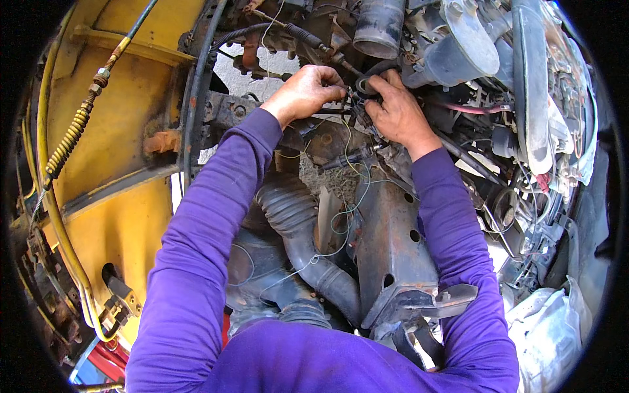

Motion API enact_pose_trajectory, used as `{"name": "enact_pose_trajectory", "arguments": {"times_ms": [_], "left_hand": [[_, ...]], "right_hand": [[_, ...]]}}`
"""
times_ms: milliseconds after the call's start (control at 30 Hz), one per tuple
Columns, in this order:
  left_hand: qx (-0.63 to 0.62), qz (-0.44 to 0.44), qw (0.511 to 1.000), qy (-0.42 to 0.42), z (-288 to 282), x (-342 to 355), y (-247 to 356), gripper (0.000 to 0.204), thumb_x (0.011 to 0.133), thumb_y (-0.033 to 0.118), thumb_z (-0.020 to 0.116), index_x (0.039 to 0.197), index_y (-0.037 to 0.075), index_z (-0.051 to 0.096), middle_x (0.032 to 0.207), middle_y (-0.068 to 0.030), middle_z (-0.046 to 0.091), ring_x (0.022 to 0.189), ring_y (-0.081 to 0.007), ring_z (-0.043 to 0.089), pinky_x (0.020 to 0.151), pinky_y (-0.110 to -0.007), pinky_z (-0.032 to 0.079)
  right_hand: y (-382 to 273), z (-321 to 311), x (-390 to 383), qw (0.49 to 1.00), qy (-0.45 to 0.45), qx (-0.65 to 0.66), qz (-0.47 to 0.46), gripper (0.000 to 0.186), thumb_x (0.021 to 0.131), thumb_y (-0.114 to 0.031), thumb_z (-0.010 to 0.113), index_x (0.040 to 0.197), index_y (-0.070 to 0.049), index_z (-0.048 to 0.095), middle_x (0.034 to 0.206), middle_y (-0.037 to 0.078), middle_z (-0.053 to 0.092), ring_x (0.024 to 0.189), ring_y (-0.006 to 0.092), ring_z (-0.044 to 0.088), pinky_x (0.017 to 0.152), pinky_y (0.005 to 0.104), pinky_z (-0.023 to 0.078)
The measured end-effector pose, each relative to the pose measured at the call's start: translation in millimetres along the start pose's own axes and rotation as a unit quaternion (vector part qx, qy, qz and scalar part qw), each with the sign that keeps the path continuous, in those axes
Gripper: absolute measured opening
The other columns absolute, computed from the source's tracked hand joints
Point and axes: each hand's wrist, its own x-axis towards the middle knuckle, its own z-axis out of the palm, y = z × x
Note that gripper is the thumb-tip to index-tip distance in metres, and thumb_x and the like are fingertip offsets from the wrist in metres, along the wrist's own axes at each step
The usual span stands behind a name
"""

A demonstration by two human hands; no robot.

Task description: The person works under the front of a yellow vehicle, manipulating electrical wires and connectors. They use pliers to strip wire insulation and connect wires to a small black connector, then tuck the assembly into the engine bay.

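My left hand is closed in a pinch at the upper middle, its fingertips at a bundle of thin wires. What exactly it pinches is too small to make out. Just to the right, my right hand has its fingers curled around a dark ring that looks like a roll of tape. Its thumb rests close to the same wires. Below the hands, a thin green wire hangs in loops toward a ribbed black hose.
Yellow metal panels and a spring-wrapped cable stand to the left. A rusty steel frame beam lies between my forearms. Grey pipes rise ahead, with a wide grey duct beside them. Clear plastic sheeting covers parts at lower right.
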Motion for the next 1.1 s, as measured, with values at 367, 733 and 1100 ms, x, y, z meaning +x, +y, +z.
{"name": "enact_pose_trajectory", "arguments": {"times_ms": [367,733,1100], "left_hand": [[-0.067,-0.085,0.994,-0.024,-2,7,12,0.02,0.083,0.018,0.073,0.094,0.002,0.074,0.087,-0.0057,0.074,0.072,-0.0143,0.062,0.069,-0.031,0.051],[-0.209,-0.241,0.948,0.015,2,17,12,0.017,0.078,0.018,0.072,0.086,0.003,0.074,0.083,-0.0044,0.073,0.06,-0.0126,0.048,0.051,-0.032,0.038],[0.197,0.085,0.977,-0.008,-5,3,42,0.029,0.076,0.028,0.073,0.092,0.004,0.08,0.093,-0.0179,0.076,0.086,-0.0293,0.073,0.08,-0.037,0.056]], "right_hand": [[4,-5,1,1.0,-0.029,-0.002,0.01,0.046,0.081,-0.021,0.065,0.123,-0.002,0.065,0.119,0.025,0.057,0.105,0.0469,0.063,0.094,0.0507,0.052],[-4,-2,3,0.987,-0.042,0.101,-0.113,0.038,0.079,-0.012,0.072,0.115,0.0,0.069,0.113,0.02,0.063,0.105,0.0405,0.064,0.091,0.0443,0.053],[-14,11,4,0.994,0.107,-0.003,-0.028,0.05,0.078,-0.016,0.081,0.121,-0.002,0.06,0.12,0.022,0.059,0.11,0.045,0.062,0.091,0.0504,0.053]]}}
